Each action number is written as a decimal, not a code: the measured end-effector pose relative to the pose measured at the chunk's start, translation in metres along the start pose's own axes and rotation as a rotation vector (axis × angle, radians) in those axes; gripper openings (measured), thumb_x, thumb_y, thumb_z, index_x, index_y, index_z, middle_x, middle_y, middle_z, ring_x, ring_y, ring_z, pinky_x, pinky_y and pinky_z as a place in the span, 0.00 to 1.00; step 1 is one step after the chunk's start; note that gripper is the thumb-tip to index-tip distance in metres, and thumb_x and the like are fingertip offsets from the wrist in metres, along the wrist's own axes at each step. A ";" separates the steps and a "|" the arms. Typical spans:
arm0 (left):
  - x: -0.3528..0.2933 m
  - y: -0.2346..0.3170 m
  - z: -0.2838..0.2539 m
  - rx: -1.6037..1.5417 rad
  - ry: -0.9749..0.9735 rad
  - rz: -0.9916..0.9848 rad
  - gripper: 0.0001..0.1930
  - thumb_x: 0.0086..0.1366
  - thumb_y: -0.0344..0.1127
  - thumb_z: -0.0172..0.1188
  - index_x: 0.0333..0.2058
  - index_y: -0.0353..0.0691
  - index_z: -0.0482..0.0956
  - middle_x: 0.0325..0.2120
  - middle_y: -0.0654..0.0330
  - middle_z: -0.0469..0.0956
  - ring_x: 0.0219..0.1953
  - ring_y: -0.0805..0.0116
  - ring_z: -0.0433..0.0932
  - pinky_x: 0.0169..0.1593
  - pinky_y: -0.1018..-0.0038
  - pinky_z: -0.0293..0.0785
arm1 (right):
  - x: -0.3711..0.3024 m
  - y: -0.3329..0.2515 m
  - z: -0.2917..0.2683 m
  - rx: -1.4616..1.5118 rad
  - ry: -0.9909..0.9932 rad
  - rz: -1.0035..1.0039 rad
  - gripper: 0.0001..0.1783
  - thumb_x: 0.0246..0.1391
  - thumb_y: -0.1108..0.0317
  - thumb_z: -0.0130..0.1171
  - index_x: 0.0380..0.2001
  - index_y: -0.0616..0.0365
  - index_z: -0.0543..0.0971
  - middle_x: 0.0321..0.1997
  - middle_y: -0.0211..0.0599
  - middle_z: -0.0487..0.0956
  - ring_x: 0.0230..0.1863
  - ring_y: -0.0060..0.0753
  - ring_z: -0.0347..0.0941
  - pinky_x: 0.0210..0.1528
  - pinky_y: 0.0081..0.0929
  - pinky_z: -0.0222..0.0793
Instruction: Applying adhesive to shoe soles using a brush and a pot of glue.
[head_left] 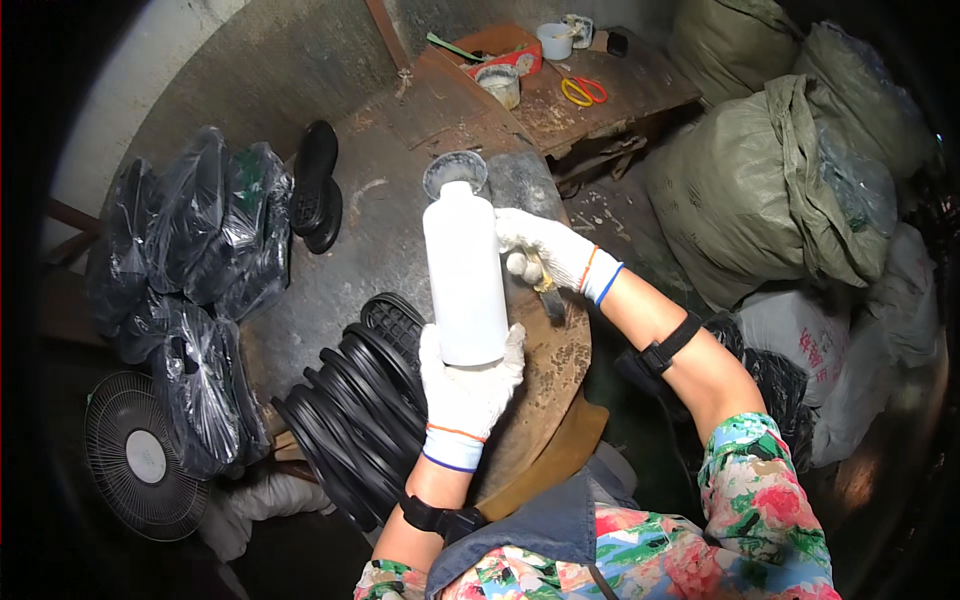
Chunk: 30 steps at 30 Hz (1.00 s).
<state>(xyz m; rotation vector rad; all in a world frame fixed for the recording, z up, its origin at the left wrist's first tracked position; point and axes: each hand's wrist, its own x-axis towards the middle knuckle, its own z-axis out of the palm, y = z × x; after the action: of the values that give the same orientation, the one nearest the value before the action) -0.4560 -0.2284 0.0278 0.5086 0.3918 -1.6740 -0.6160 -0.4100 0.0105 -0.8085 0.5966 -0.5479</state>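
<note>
A white plastic bottle (466, 285) lies tipped away from me over the table, its narrow neck at a small grey-crusted bowl (455, 172). My left hand (470, 385), in a white knit glove, grips the bottle's base. My gloved right hand (540, 245) is beside the upper part of the bottle, its fingertips against or very near its side. Its curled fingers hold a small brush-like tool (550, 300) with a yellowish handle and a dark end pointing toward me. Whether liquid leaves the bottle cannot be seen.
Black shoe soles (350, 420) are stacked at the table's near left. Another pair of soles (315, 185) lies farther back, beside plastic-wrapped black bundles (205, 220). A fan (146, 455) stands lower left. Scissors (584, 91) lie on the far bench; bulging sacks (770, 190) crowd the right.
</note>
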 end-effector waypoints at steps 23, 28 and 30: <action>-0.020 0.012 0.009 -0.010 0.039 -0.026 0.38 0.69 0.61 0.60 0.65 0.37 0.68 0.57 0.39 0.73 0.53 0.34 0.77 0.53 0.47 0.85 | 0.000 0.003 0.007 0.046 0.008 0.036 0.24 0.67 0.59 0.61 0.64 0.44 0.73 0.38 0.19 0.74 0.23 0.08 0.65 0.19 0.08 0.60; -0.022 0.013 0.012 -0.009 0.019 -0.026 0.38 0.71 0.63 0.57 0.66 0.37 0.68 0.58 0.38 0.73 0.53 0.34 0.77 0.53 0.47 0.85 | 0.002 0.007 0.007 0.083 0.011 0.028 0.20 0.68 0.58 0.60 0.60 0.44 0.74 0.39 0.19 0.76 0.23 0.10 0.64 0.19 0.08 0.60; -0.022 0.013 0.014 -0.010 0.022 -0.028 0.38 0.71 0.63 0.57 0.66 0.37 0.68 0.58 0.38 0.72 0.53 0.34 0.77 0.54 0.47 0.85 | 0.005 0.011 0.003 0.086 0.024 0.021 0.19 0.68 0.57 0.60 0.60 0.44 0.75 0.39 0.19 0.77 0.23 0.10 0.65 0.18 0.08 0.60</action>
<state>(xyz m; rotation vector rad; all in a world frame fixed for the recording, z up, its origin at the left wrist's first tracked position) -0.4424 -0.2193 0.0513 0.5163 0.4250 -1.6942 -0.6085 -0.4054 0.0020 -0.7145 0.5988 -0.5610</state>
